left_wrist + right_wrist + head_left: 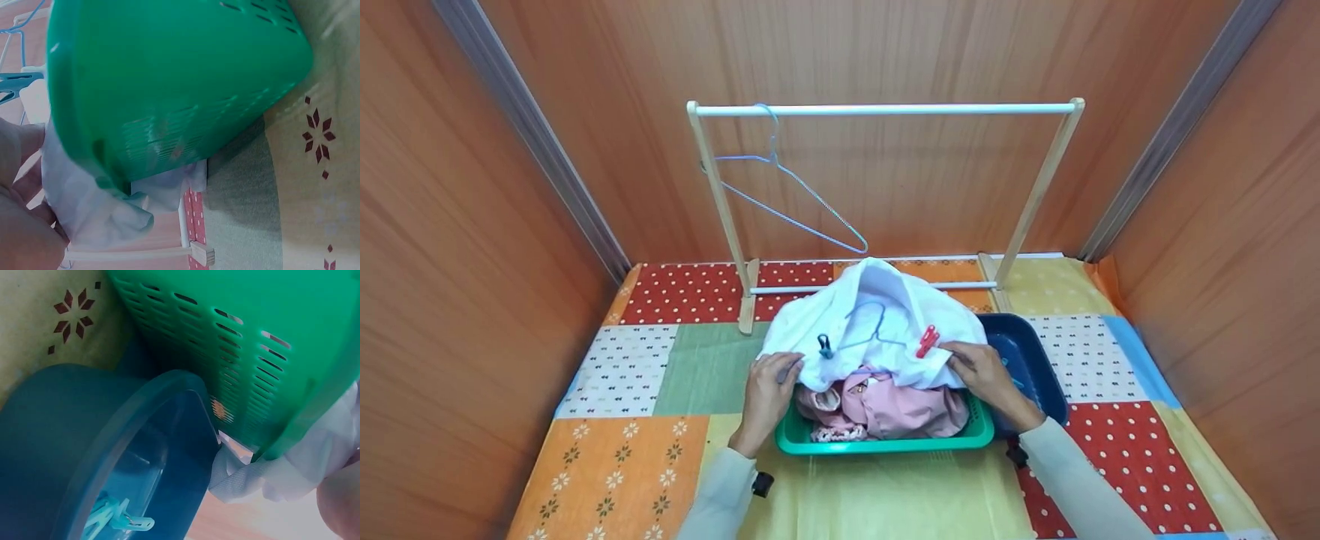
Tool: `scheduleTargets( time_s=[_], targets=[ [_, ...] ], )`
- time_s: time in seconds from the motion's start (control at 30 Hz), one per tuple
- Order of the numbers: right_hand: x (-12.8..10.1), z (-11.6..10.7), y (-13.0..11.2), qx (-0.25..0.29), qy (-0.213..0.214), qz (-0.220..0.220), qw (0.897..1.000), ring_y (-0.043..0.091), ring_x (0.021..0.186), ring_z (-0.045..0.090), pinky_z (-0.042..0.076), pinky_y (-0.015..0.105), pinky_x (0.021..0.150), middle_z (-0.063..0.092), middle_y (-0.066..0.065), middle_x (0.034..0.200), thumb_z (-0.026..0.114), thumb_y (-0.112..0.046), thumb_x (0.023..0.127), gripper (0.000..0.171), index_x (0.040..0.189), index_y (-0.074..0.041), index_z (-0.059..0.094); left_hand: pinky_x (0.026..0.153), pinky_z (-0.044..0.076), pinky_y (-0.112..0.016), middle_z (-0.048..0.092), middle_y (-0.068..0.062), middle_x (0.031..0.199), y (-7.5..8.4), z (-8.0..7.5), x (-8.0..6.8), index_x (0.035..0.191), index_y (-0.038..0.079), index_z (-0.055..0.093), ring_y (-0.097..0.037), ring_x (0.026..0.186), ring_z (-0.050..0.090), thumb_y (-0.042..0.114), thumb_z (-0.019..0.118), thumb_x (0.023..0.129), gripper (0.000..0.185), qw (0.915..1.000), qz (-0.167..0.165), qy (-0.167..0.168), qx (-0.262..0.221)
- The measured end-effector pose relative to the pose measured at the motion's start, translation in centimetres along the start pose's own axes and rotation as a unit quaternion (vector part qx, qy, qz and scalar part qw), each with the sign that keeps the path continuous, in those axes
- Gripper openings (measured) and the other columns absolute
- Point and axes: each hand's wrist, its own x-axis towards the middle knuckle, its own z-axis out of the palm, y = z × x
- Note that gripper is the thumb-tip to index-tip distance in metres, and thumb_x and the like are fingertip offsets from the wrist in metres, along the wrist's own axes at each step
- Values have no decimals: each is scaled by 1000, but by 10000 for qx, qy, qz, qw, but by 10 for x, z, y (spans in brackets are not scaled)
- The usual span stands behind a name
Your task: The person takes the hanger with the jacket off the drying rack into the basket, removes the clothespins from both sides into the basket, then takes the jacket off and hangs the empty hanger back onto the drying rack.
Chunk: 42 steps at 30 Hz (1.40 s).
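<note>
A white garment [810, 319] is spread over the back of the green basket [885, 448], and a blue wire hanger [877, 330] lies against it. My left hand [769, 394] pinches the garment's left edge, beside a dark blue clothespin [825, 346] clipped to the cloth. At the other edge my right hand [986, 375] holds the fabric between thumb and fingers, close to a red clothespin [928, 341]. Pink clothing [911, 411] fills the basket's front. In the left wrist view, the fingers [28, 188] press the cloth beside the basket's rim.
Behind the basket stands a wooden rack with a white top rail [922, 110], where another blue wire hanger [810, 217] hangs at the left. A dark blue tub [1027, 352] adjoins the basket's right side, with light blue clothespins [118, 517] inside. Patchwork cloth [630, 465] lies beneath.
</note>
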Motion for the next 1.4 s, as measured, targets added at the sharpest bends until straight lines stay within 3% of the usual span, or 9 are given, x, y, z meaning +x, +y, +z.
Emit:
scheduleTargets(
  time_s=[0.33,0.47,0.67,0.87,1.1,1.23,1.4],
  targets=[
    [7,-15,-7,299,-507,185,9981,20,113,63,47,40,102,70,0,119,73,-8,83,43,124,-19,66,82,42,-40,76,-3,100,1,5,0,102,10,78,-24,92,65,16,70,91,15,9998,-169,132,-44],
    [13,-23,-17,474,-504,289,9972,24,119,60,44,51,104,66,6,127,74,-10,85,53,135,-12,58,81,42,-40,76,-4,99,1,6,-3,102,9,78,-24,92,64,15,70,91,15,9996,-191,209,-47],
    [26,-25,-38,928,-195,322,9950,33,115,61,45,59,99,65,15,126,72,-7,87,52,136,-5,56,81,41,-40,76,-4,98,3,6,-3,102,9,78,-24,90,64,13,69,91,14,9995,-89,299,-44],
    [37,-18,-46,960,-440,416,9935,27,112,64,50,53,96,66,10,123,64,-14,95,44,137,-4,55,82,41,-40,76,-4,99,1,5,-3,103,9,77,-23,90,63,13,69,91,15,9994,-49,342,-30],
    [37,-10,-44,978,-698,1025,9875,26,118,60,51,46,98,64,10,127,58,-17,99,45,142,-4,50,85,41,-41,75,-4,101,1,4,-4,105,8,77,-24,94,63,14,69,91,16,9995,-186,254,-80],
    [34,-7,-44,1186,-591,1037,9857,26,114,63,51,39,95,68,10,120,58,-16,99,34,131,-4,58,84,42,-41,76,-5,101,1,5,-5,104,8,77,-25,93,64,13,70,91,16,9995,-187,243,-71],
    [32,-6,-44,1532,-310,909,9835,19,103,66,49,22,91,70,8,105,60,-13,97,19,115,-6,63,83,42,-41,76,-5,102,2,6,-3,105,8,77,-25,93,64,14,69,92,17,9996,-126,234,16]
  ],
)
